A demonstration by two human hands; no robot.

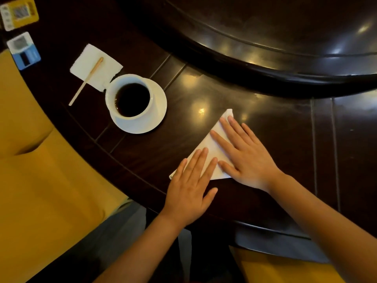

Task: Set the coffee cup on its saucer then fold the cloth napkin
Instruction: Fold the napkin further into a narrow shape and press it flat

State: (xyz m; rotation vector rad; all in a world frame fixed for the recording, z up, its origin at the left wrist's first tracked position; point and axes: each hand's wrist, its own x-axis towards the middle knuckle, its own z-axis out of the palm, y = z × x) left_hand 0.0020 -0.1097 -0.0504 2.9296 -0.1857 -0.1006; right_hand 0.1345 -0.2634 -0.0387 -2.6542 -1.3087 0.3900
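Observation:
A white coffee cup point(128, 97) full of dark coffee stands on its white saucer point(157, 111) at the left of the dark wooden table. To the right lies the white cloth napkin point(212, 146), folded into a triangle. My left hand point(189, 186) rests flat on the napkin's near left corner, fingers spread. Pressing flat on the right part of the napkin is my right hand point(246, 154), which covers much of it. Neither hand grips anything.
A small white paper napkin point(91, 64) with a wooden stirrer point(86, 80) lies beyond the cup. Two card stands point(24, 51) sit at the far left. A raised round turntable point(265, 48) fills the table's far side. Yellow seat cushions point(40, 170) lie to the left and below.

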